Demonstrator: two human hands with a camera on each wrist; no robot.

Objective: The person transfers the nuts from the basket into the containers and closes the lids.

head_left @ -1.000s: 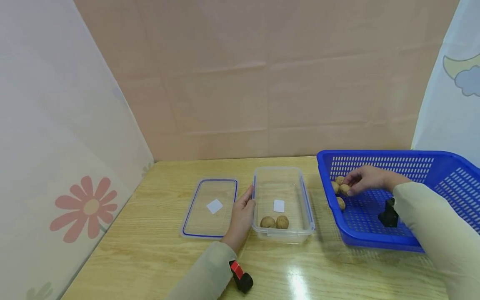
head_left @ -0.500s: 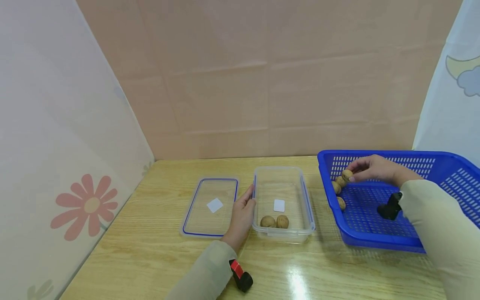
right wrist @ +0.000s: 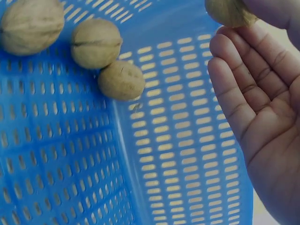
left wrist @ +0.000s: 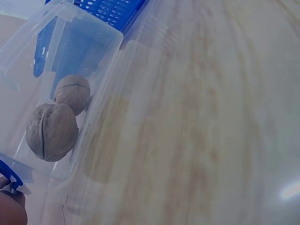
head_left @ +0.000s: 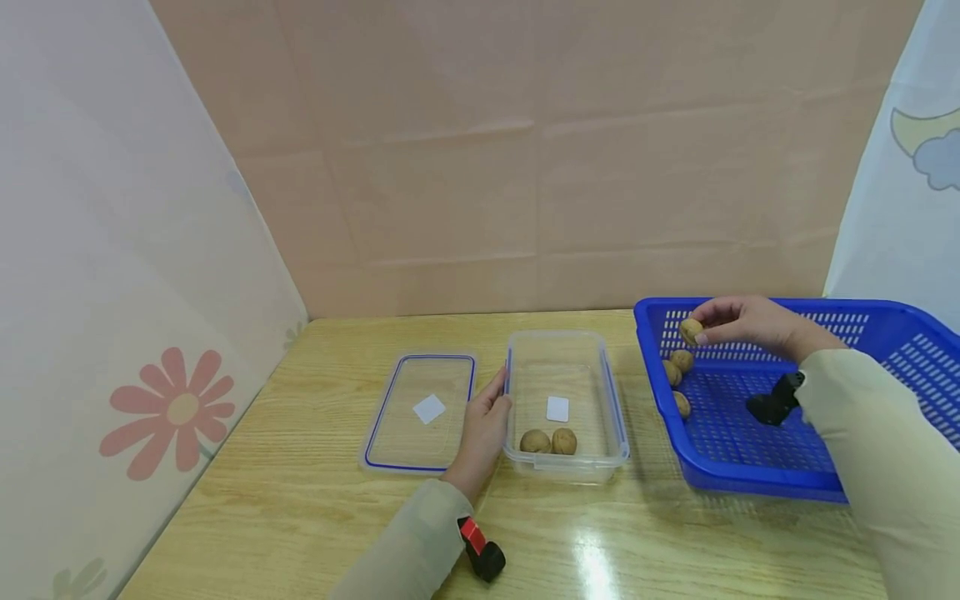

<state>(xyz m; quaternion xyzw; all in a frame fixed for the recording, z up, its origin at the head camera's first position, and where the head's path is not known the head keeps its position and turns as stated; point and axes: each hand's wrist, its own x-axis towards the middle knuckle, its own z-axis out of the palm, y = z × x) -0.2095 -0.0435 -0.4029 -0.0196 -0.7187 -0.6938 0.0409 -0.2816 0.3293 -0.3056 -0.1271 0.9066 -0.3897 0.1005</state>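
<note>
In the head view my left hand (head_left: 483, 429) rests against the left side of a clear plastic food container (head_left: 566, 354), its fingers fairly straight along the rim. Two walnuts (head_left: 565, 442) lie at the container's near end; the left wrist view shows them close up, one larger walnut (left wrist: 52, 132) in front. My right hand (head_left: 757, 323) pinches a walnut (head_left: 691, 332) between thumb and fingertips, raised over the left part of a blue plastic basket (head_left: 757, 481). Below it, several walnuts (head_left: 682, 361) lie along the basket's left wall. In the right wrist view the pinched walnut (right wrist: 229, 11) is partly cut off.
A clear lid (head_left: 420, 442) with a blue seal lies flat on the wooden table (head_left: 300, 467), left of the container. The basket's raised wall stands between the container and the loose walnuts. A peach-coloured backdrop (head_left: 450, 167) rises behind the table.
My right hand has taken a walnut from the group in the basket and lifted it above the others. My left hand and the container have stayed in place.
</note>
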